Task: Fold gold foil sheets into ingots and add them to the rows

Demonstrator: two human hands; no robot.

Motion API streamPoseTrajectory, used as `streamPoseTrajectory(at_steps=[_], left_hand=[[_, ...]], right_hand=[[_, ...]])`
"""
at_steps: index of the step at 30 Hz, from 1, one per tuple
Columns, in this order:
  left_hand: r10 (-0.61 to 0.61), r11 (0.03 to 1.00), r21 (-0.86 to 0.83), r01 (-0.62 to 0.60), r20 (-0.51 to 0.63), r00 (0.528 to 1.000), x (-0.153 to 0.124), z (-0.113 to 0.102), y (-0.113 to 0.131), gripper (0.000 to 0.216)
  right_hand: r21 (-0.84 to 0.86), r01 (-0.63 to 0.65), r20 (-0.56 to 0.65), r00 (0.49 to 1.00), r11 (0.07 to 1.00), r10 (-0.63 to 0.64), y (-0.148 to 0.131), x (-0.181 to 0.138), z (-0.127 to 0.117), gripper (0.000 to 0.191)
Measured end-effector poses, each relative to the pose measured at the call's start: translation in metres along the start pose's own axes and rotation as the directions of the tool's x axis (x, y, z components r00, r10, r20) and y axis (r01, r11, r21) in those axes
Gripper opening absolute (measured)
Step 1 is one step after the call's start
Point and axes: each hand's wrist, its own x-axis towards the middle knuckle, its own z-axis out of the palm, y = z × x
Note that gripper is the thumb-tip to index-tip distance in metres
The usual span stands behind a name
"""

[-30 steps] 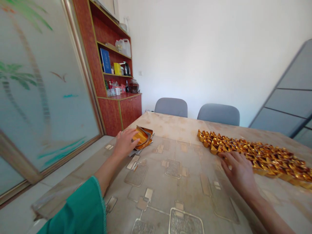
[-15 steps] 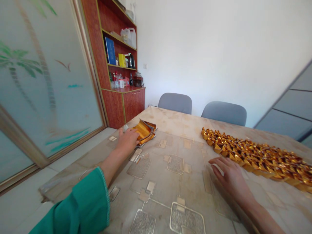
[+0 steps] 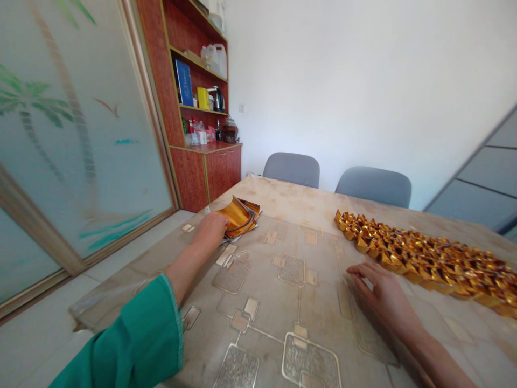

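Observation:
My left hand (image 3: 210, 230) reaches to the far left part of the table and is closed on the top gold sheet of a small stack of gold foil paper (image 3: 240, 216), curling its edge up. My right hand (image 3: 379, 293) lies flat and open on the tablecloth, just in front of a long pile of folded gold paper ingots (image 3: 428, 258) along the right side, not touching it. The sleeve on my left arm is green.
The table (image 3: 283, 291) has a beige patterned cover. Two grey chairs (image 3: 291, 168) stand at its far side. A red wooden cabinet (image 3: 202, 108) with bottles and a kettle stands at the back left beside a frosted glass door (image 3: 60, 134).
My right hand has drawn back from the ingot pile and settled flat on the table. My left hand has closed on the top gold sheet and lifted its edge.

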Motion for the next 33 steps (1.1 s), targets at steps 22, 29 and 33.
streamPoseTrajectory(at_steps=[22, 29, 33], left_hand=[[-0.119, 0.992, -0.065, 0.105, -0.296, 0.948, -0.007, -0.013, 0.004, 0.019], [-0.084, 0.996, -0.063, 0.068, -0.311, 0.947, -0.006, -0.013, 0.005, 0.021], [-0.076, 0.996, -0.062, 0.06, -0.3, 0.951, -0.007, -0.013, 0.007, 0.021]], right_hand=[[0.096, -0.044, 0.0, 0.999, 0.994, 0.044, -0.012, 0.002, -0.006, 0.021], [0.085, -0.046, 0.027, 0.999, 0.995, 0.044, -0.011, 0.001, -0.004, 0.021], [0.098, -0.037, 0.021, 0.999, 0.995, 0.035, -0.01, 0.001, -0.004, 0.02]])
